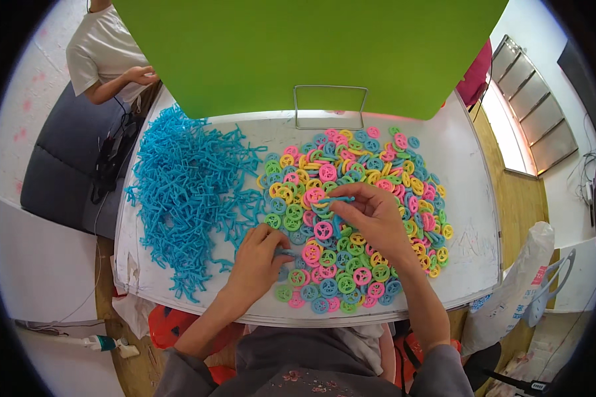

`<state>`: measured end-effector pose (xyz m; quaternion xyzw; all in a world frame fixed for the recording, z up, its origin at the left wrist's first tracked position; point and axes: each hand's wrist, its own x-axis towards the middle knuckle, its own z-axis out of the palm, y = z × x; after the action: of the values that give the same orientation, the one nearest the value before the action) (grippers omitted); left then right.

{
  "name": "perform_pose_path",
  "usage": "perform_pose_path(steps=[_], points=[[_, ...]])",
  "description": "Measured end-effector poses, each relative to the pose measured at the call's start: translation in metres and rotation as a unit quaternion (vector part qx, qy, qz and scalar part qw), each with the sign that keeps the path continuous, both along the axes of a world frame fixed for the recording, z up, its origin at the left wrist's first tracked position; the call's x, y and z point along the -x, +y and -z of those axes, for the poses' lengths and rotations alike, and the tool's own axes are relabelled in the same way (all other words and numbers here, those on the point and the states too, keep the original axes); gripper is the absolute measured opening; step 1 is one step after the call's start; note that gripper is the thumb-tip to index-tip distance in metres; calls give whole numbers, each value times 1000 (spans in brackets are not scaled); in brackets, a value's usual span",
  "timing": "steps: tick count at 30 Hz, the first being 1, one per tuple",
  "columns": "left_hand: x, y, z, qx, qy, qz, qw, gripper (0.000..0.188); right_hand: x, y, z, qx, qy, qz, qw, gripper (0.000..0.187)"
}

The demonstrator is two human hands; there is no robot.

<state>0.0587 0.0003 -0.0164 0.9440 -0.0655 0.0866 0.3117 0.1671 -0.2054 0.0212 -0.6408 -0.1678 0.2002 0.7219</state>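
Observation:
My right hand (378,220) is closed in a pinch over the pile of small plastic wheels (327,173). Between its thumb and fingers is a blue branched plastic piece (338,200), like those heaped on the left. My left hand (253,259) rests low at the left edge of the wheels, fingers curled together. A small blue plastic piece (285,253) shows at its fingertips; its exact shape is partly hidden. The wheels are pink, yellow, green and blue with open spokes. A large heap of blue branched pieces (179,178) lies to the left of both hands.
A green panel (298,53) with a wire stand (331,128) rises at the back of the white table (470,264). At the far left stands a person in a white shirt (106,49); a red sleeve (476,74) shows at far right. A white plastic bag (513,298) sits by the right edge.

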Motion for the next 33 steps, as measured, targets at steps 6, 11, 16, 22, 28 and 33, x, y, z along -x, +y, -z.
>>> perform_pose_path(steps=[6, 11, 16, 22, 28, 33], points=[[-27, -15, -32, 271, 17, -56, 961, 17, 2, -5, -2, 131, -37, 11, 991, 16], [-45, -26, -29, 429, -47, -1, 902, 13, 5, -4, -7, 108, -3, -8, 994, 15], [-43, -32, -17, 486, -37, 54, 872, 14, 3, -5, 3, 92, 17, -18, 995, 13], [-42, -30, -20, 483, 10, 64, 873, 15, 3, -5, 4, 64, 37, -25, 997, 11], [-41, -35, -11, 497, -40, 64, 864, 10, 1, -5, 16, 33, 75, -68, 994, 16], [-40, -34, -15, 507, -39, 70, 858, 6, 4, -3, 15, 5, 130, -71, 989, 18]])
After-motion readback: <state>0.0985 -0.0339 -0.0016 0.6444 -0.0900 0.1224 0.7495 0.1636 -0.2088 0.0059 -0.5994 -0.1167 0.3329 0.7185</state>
